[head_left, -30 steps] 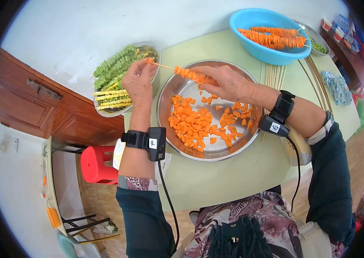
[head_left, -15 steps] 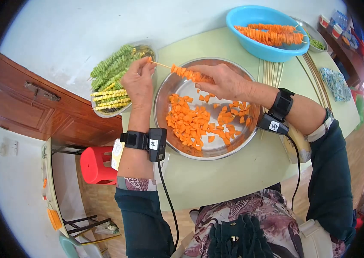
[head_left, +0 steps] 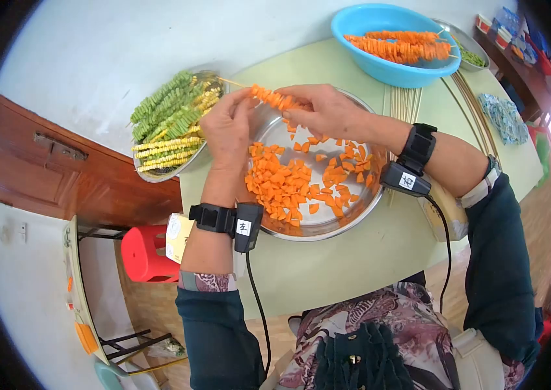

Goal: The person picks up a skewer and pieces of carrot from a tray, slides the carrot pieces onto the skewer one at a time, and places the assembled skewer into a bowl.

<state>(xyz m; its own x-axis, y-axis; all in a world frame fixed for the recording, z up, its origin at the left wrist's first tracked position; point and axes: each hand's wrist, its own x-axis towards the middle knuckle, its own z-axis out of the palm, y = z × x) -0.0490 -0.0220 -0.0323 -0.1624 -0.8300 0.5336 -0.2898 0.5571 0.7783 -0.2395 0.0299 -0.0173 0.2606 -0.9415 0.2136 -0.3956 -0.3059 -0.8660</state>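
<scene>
A thin wooden skewer (head_left: 230, 81) threaded with a row of orange carrot slices (head_left: 268, 96) is held above the metal basin. My right hand (head_left: 324, 109) is closed around the right part of that row, hiding its far end. The fingers of my left hand (head_left: 228, 127) are pinched at the left end of the row, and the bare skewer tip sticks out beyond them to the upper left. Below both hands, the round metal basin (head_left: 327, 235) holds many loose cut carrot pieces (head_left: 280, 188).
At the left, a tray (head_left: 158, 177) holds green and yellow vegetable skewers (head_left: 171, 107). A blue basin (head_left: 389, 75) with finished carrot skewers (head_left: 405, 51) stands at the back right. Bare sticks (head_left: 404, 105) and a patterned cloth (head_left: 503, 118) lie on the right. A red stool (head_left: 142, 253) stands left.
My left hand has moved right and slid from the skewer's tip down to the carrot row, bringing a piece onto it. My right hand keeps its grip, and the skewer shifted slightly up-left.
</scene>
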